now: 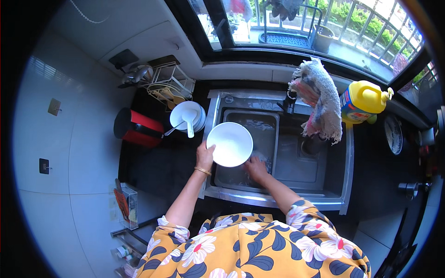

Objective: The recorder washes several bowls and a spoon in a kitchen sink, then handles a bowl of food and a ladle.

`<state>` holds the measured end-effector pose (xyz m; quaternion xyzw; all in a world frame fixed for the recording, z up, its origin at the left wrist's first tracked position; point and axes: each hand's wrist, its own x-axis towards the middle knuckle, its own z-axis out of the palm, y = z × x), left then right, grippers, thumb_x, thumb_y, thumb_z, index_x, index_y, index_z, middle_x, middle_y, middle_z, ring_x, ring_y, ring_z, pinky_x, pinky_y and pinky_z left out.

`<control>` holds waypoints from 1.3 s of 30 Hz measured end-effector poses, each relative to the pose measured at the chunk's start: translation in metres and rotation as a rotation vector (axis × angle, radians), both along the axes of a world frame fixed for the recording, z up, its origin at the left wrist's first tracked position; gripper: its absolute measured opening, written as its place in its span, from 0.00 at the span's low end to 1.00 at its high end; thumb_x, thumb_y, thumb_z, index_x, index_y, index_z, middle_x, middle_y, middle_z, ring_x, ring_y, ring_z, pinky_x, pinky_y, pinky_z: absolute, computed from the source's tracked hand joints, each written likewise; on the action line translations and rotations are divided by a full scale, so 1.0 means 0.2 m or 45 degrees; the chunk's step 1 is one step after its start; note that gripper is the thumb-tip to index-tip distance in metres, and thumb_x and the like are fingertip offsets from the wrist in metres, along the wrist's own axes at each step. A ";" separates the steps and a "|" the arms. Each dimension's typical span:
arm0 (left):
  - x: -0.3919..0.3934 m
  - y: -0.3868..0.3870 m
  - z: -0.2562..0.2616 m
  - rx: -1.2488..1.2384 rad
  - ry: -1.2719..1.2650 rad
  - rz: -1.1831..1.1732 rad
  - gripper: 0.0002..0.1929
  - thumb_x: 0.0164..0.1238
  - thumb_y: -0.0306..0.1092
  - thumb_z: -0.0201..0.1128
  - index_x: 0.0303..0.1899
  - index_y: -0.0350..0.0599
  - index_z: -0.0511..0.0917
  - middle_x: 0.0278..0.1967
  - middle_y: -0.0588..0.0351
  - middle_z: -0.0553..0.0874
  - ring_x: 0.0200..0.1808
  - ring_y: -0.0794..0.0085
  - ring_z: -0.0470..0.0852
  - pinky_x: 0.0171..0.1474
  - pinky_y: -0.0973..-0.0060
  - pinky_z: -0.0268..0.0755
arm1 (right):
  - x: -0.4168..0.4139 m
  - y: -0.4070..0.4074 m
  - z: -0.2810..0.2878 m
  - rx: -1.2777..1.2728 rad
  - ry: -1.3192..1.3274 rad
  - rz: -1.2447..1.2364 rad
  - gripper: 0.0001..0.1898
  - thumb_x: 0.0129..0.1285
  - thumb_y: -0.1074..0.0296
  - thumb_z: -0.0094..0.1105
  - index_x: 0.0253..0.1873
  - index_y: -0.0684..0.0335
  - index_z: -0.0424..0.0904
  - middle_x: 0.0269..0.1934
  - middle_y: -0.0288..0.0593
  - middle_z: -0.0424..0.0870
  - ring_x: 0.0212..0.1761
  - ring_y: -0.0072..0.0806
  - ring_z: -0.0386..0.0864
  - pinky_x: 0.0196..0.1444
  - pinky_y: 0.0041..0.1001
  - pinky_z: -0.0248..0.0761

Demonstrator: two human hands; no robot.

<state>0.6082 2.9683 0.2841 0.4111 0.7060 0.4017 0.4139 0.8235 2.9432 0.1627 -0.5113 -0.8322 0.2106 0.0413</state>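
My left hand (pixel 205 156), with a bangle at the wrist, grips the left rim of a white bowl (pixel 231 144) above the left side of the sink. My right hand (pixel 256 168) is low over the left basin (pixel 243 184), just beyond the bowl's lower right edge; its fingertips are partly hidden, and whether they hold something is unclear. Left of the sink stands a stack of bowls (pixel 199 121) with a white spoon (pixel 189 122) and a metal-handled utensil in the top one. A black faucet (pixel 288 104) rises behind the basins.
A ragged cloth (pixel 321 100) hangs beside the faucet, over the right part of the sink. A yellow pump jug (pixel 365 99) stands at the back right. On the left are a red and black container (pixel 139 128) and a wire rack (pixel 170 81). A metal pan (pixel 393 135) lies far right.
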 end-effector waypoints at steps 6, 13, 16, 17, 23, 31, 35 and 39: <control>0.19 -0.03 -0.14 -0.175 -0.722 0.200 0.19 0.52 0.18 0.51 0.49 0.34 0.74 0.41 0.45 0.80 0.43 0.62 0.82 0.46 0.66 0.78 | 0.16 -0.02 0.46 -0.509 0.632 -0.117 0.17 0.46 0.76 0.65 0.45 0.63 0.79 0.46 0.53 0.77 0.51 0.48 0.73 0.52 0.35 0.69; 0.42 -0.12 -0.29 -0.324 -1.709 0.041 0.17 0.72 0.37 0.47 0.57 0.41 0.69 0.51 0.49 0.77 0.52 0.63 0.78 0.58 0.64 0.71 | 0.07 -0.11 0.88 0.400 0.743 0.048 0.24 0.48 0.73 0.64 0.54 0.56 0.74 0.55 0.52 0.71 0.59 0.46 0.69 0.56 0.44 0.61; 0.47 -0.14 -0.24 -0.315 -1.890 0.056 0.17 0.72 0.37 0.45 0.58 0.43 0.68 0.53 0.49 0.76 0.54 0.63 0.77 0.59 0.64 0.69 | 0.05 -0.05 0.85 0.622 0.595 0.037 0.26 0.47 0.69 0.64 0.55 0.52 0.74 0.59 0.49 0.70 0.63 0.43 0.66 0.58 0.47 0.53; 0.47 -0.16 -0.22 -0.301 -1.976 0.078 0.17 0.73 0.36 0.45 0.59 0.44 0.67 0.53 0.49 0.76 0.54 0.62 0.76 0.60 0.64 0.69 | 0.04 -0.04 0.86 0.649 0.629 -0.011 0.26 0.47 0.67 0.65 0.55 0.51 0.75 0.58 0.49 0.70 0.63 0.42 0.67 0.58 0.46 0.54; 0.40 -0.24 -0.06 -0.399 -1.929 -0.015 0.19 0.68 0.34 0.54 0.59 0.46 0.66 0.55 0.48 0.75 0.57 0.55 0.75 0.59 0.51 0.70 | 0.01 0.22 1.05 0.396 1.029 -0.360 0.17 0.49 0.61 0.63 0.46 0.56 0.78 0.41 0.43 0.81 0.47 0.40 0.79 0.45 0.34 0.68; 0.38 -0.24 0.06 -0.401 -1.559 -0.316 0.25 0.64 0.33 0.60 0.61 0.46 0.64 0.54 0.53 0.77 0.46 0.67 0.83 0.45 0.72 0.80 | 0.18 0.41 1.01 -0.924 1.778 -0.548 0.12 0.56 0.67 0.57 0.42 0.69 0.80 0.32 0.40 0.83 0.32 0.22 0.81 0.35 0.23 0.74; 0.40 -0.16 0.04 -0.479 -1.643 -0.473 0.23 0.66 0.35 0.58 0.61 0.45 0.65 0.55 0.53 0.76 0.46 0.73 0.83 0.44 0.80 0.78 | 0.14 0.32 0.74 -1.331 2.294 -0.766 0.13 0.63 0.66 0.50 0.47 0.67 0.78 0.40 0.42 0.83 0.40 0.27 0.81 0.43 0.27 0.74; 0.51 -0.13 -0.07 0.413 -0.975 -0.498 0.21 0.69 0.40 0.52 0.60 0.44 0.67 0.55 0.57 0.77 0.50 0.71 0.80 0.46 0.75 0.77 | 0.03 0.18 0.59 -1.074 2.594 -1.136 0.13 0.66 0.65 0.47 0.50 0.64 0.76 0.46 0.41 0.81 0.48 0.29 0.78 0.52 0.29 0.70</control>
